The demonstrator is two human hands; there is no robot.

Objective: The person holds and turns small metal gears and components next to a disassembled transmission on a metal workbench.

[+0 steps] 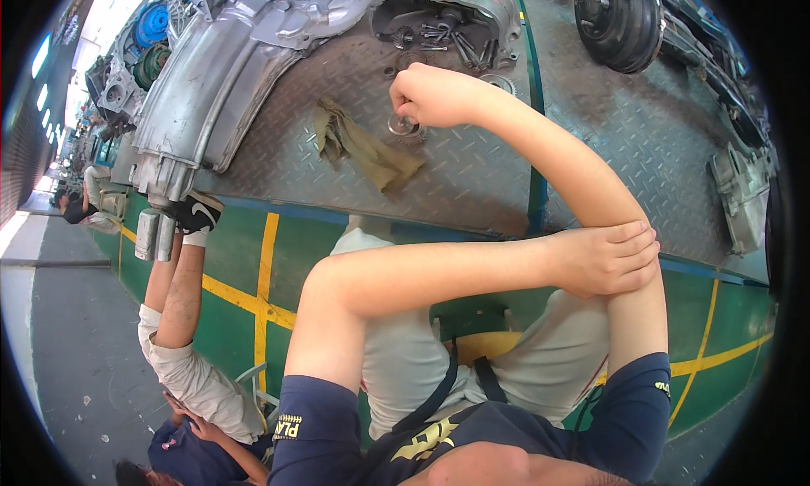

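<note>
My right hand [432,96] reaches out over the metal bench. Its fingers are closed, with the fingertips pinching a small metal ring [407,132] at the bench top. Across my lap, my left hand [607,258] is wrapped round my right arm near the elbow. A crumpled olive-brown cloth [371,153] lies just left of the ring. Another toothed metal ring [499,83] rests on the bench beyond my right wrist. What the underside of my right hand touches is partly hidden.
A large silver gearbox housing [215,81] takes up the bench's left side. Several bolts [464,49] lie by an open casing [506,13] at the back. A black drum [620,22] and a grey casing [742,199] are to the right. Another person [198,385] sits at lower left.
</note>
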